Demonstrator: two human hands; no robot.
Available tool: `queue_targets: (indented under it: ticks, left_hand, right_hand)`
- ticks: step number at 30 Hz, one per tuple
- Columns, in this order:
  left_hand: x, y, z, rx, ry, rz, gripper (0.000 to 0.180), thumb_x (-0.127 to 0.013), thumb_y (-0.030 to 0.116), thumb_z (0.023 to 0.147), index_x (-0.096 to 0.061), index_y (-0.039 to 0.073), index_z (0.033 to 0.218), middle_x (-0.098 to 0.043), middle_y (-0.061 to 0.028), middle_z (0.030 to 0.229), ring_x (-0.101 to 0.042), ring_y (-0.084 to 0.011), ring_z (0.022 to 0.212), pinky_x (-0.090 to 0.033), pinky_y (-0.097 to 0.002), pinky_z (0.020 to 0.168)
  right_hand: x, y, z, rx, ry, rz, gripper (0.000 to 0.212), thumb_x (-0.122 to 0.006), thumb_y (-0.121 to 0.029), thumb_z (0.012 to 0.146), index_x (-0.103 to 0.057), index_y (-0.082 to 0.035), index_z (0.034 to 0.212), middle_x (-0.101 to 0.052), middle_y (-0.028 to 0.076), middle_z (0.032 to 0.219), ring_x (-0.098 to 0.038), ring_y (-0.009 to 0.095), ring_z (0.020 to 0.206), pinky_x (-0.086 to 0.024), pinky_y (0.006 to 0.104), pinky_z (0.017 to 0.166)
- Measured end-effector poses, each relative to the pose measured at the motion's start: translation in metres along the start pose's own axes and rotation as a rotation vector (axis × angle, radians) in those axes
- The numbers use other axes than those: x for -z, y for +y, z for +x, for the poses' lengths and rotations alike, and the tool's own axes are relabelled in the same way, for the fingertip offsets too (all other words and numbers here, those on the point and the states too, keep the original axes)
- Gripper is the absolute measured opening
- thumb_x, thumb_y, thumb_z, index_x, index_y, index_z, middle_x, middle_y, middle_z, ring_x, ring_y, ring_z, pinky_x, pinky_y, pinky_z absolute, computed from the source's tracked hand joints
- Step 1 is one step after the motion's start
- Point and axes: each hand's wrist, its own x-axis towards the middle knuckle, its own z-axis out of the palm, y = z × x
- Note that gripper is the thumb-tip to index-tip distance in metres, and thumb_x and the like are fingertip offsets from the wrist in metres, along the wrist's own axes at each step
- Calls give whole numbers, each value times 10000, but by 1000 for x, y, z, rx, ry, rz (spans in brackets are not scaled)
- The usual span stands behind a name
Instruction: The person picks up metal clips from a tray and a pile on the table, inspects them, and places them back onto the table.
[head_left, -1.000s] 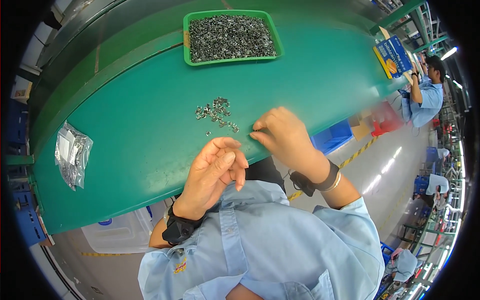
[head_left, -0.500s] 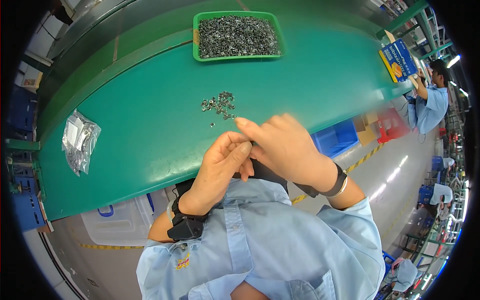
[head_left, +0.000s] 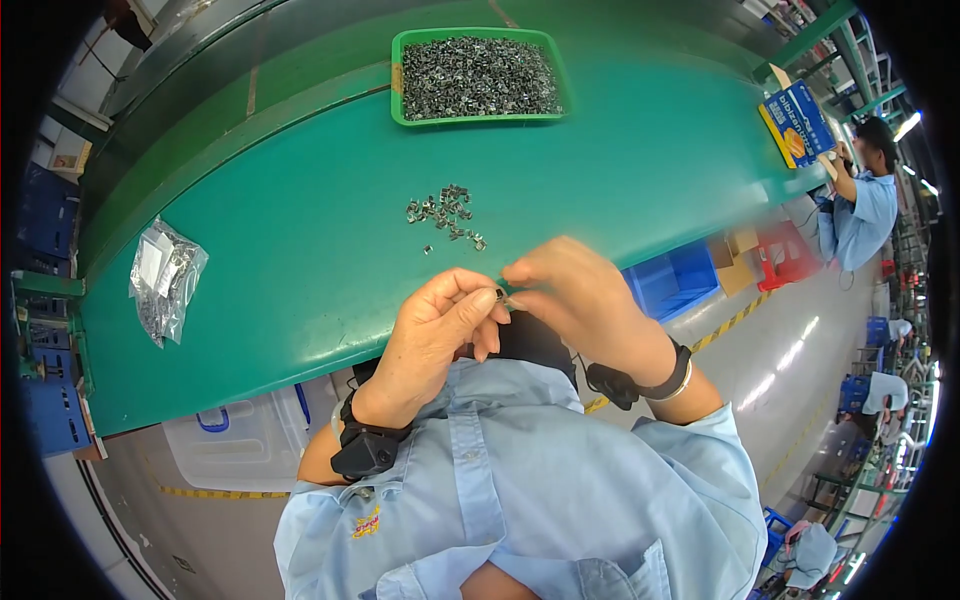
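My left hand point(head_left: 432, 335) is closed, with thumb and forefinger pinching a small dark, shiny metal part point(head_left: 499, 295) above the table's near edge. My right hand point(head_left: 580, 300) is beside it on the right, slightly blurred. Its thumb and forefinger stand apart close to the part, and I see nothing held between them. Beyond both hands, a loose pile of small metal parts point(head_left: 440, 208) lies on the green table point(head_left: 320, 240). One single piece rests just off the pile's near side.
A green tray point(head_left: 398, 100) full of similar parts stands at the far side. On the left lies a clear plastic bag point(head_left: 165, 285) of parts. A blue box point(head_left: 797, 125) is at the far right, near another person point(head_left: 862, 215). A blue bin point(head_left: 672, 283) sits below the table's right edge.
My right thumb and forefinger have opened and shifted slightly off my left fingertips, where the small metal part now shows. My left hand stays nearly in place.
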Motion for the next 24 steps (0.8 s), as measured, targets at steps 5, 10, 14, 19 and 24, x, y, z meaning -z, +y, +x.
queue_targets:
  ticks: [5,10,14,19,24]
  left_hand:
    - [-1,-1,1,4,-47,-84,177,-483,194,966,-535,31,1012,-614,-73,862,-579,-101,648,-442,-220,536]
    - [-7,0,0,-55,-19,-22,193,-478,206,970,-532,26,1013,-611,-83,860,-583,-108,649,-444,-223,532]
    - [-5,1,0,-63,-31,-12,197,-484,213,968,-531,27,1013,-612,-83,855,-584,-111,644,-443,-223,526]
    - [-4,1,2,-57,-34,0,179,-500,214,961,-531,39,983,-616,-76,823,-582,-112,635,-441,-221,519]
    - [0,-2,3,-48,-51,-107,164,-520,215,952,-526,51,944,-617,-69,784,-579,-117,623,-439,-228,516]
  right_hand:
    - [-7,-1,-3,55,114,-19,292,-727,5,675,-609,-51,937,-622,67,857,-589,247,764,-470,327,636]
    - [-13,2,-4,59,169,-80,202,-719,-45,702,-625,-64,879,-599,42,825,-571,218,732,-449,325,629]
    - [-9,1,-1,85,154,-89,208,-726,-31,688,-627,-57,869,-609,52,816,-577,222,716,-456,318,608]
    - [-10,0,1,85,141,-69,223,-729,-17,680,-629,-54,875,-615,64,820,-583,229,713,-464,315,598]
    - [-16,3,-4,50,174,14,231,-727,-15,698,-628,-56,902,-612,61,843,-586,221,741,-469,316,620]
